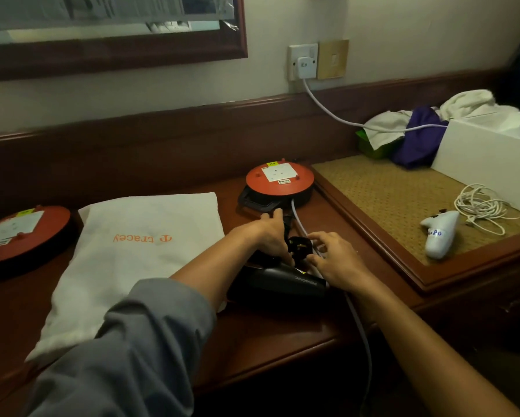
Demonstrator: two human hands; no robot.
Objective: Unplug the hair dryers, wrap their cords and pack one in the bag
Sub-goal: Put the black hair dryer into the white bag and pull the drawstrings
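Note:
A black hair dryer (285, 285) lies on the wooden desk (276, 335) in front of me. Its black plug (299, 245) sits free of any socket, between my hands. My left hand (267, 233) grips the black cord just above the plug. My right hand (334, 257) pinches the plug's right side. A white cloth bag (138, 254) with orange lettering lies flat to the left. A white hair dryer (440, 233) rests on the woven mat (388, 203) at the right, with its white cord (481, 206) loosely coiled beside it.
An orange cable reel (279, 182) with a socket on top stands behind my hands; its white lead (322, 106) runs to a wall socket (303, 63). A second orange reel (21, 233) sits at far left. A white box (487, 158) and crumpled cloths (415, 130) are at back right.

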